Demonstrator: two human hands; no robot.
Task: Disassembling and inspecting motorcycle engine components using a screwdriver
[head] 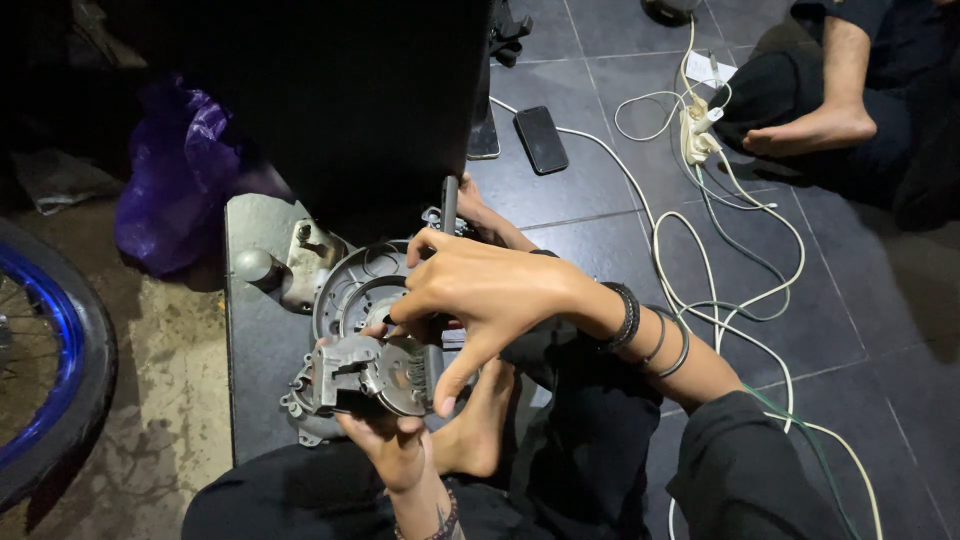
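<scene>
Wheel (45,370): a blue-rimmed tyre stood at the far left, on the rough concrete.
Plastic bag (175,180): purple, crumpled, just beyond the back left corner of the grey slab (255,350).
Round cover (350,290): a grey metal disc lay on the slab, near its right edge, behind the hands.
Left hand (390,445): it gripped from below the grey metal part (365,375) – fingers closed around its lower side, over the front edge of the slab.
Metal part: held in the air in front of the person, just above a bare foot (480,420).
Right hand (480,295): it came down from above, fingers pinched around a thin dark tool (449,205), the thumb resting on the part.
Phone (541,139): black, flat on the dark tiles.
White cable (720,260): looped over the tiles, running to a plug strip (697,130).
Other person: a bare foot (810,130) at the top right.
</scene>
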